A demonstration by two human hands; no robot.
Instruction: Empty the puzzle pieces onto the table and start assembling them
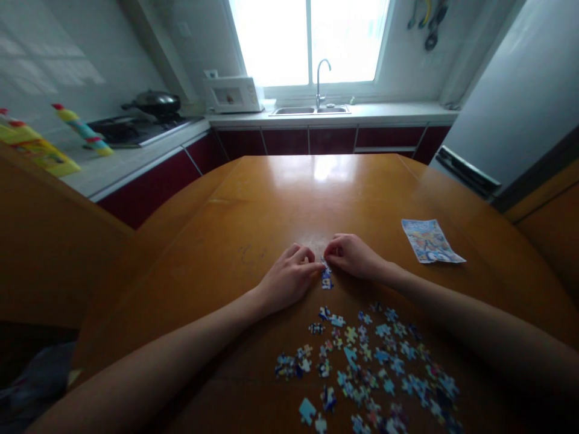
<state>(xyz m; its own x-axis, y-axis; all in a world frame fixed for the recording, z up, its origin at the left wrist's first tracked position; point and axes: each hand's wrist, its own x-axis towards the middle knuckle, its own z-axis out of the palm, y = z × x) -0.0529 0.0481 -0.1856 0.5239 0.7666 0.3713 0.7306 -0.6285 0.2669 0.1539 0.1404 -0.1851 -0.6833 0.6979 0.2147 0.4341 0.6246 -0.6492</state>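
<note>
A short strip of joined jigsaw puzzle pieces point(326, 279), blue and white, lies on the wooden table between my two hands. From the left, my left hand point(293, 274) holds the strip's edge, thumb stretched against it and the other fingers curled. My right hand point(351, 256) is closed in a pinch at the strip's far end; its fingertips partly cover the piece there. Nearer to me, many loose jigsaw pieces point(362, 386) in light blue, dark blue, yellow and pink lie scattered, mostly below my right forearm.
A creased printed picture sheet point(430, 241) lies on the table point(289, 199) at right. Beyond the table's rounded far edge are a counter with a sink point(294, 111), a microwave point(233, 94) and a stove with a lidded pan point(156, 102). A refrigerator point(511, 96) stands at right.
</note>
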